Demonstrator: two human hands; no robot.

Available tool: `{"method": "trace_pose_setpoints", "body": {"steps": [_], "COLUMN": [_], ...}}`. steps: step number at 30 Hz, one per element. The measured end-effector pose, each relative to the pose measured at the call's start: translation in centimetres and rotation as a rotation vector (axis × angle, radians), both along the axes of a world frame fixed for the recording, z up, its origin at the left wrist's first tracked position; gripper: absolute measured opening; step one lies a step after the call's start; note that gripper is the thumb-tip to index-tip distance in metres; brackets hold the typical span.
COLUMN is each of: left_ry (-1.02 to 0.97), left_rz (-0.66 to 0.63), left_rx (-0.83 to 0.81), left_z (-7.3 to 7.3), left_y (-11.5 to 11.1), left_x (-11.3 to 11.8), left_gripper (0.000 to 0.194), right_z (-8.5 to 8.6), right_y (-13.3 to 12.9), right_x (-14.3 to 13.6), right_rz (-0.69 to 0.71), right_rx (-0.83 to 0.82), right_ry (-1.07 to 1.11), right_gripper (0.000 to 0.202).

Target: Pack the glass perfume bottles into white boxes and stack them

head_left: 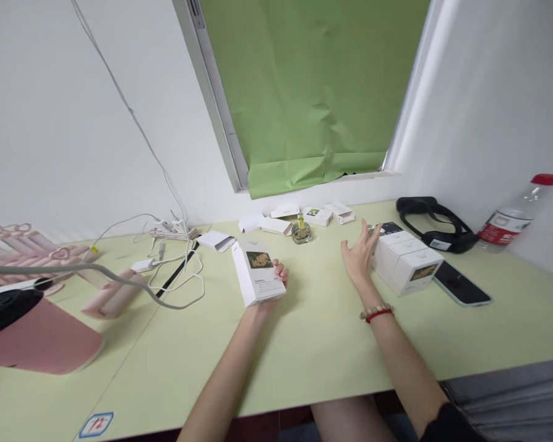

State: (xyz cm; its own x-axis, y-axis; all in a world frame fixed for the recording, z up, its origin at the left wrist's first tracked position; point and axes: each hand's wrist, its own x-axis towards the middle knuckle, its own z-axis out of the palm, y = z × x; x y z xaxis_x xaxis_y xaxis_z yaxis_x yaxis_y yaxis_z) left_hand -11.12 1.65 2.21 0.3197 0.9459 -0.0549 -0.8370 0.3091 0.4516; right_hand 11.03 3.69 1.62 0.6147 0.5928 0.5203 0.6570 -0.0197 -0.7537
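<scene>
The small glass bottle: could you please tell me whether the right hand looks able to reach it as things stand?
Probably yes: the right hand is beside the row of white boxes, and only bare tabletop appears between it and the small glass bottle.

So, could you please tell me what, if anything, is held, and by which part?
The left hand holds a white box by its lower right side; the right hand, spread open, seems empty.

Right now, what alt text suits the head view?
The left hand holds a white flower-printed carton at a pale green table; the open right hand is beside three white cartons. A small glass bottle stands farther back.
</scene>
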Motion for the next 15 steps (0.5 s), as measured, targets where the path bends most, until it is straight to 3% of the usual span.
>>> {"method": "trace_pose_setpoints", "body": {"steps": [15], "left_ry": [0.087], "left_rz": [0.023], "left_rx": [0.004], "left_z": [-0.64], "left_y": [0.4], "left_x": [0.18], "left_gripper": [0.03], "right_z": [-0.89], "right_y": [0.62], "right_x": [0.26], "right_rz": [0.052], "right_rx": [-0.024], "right_ry": [0.005], "right_gripper": [0.063]}}
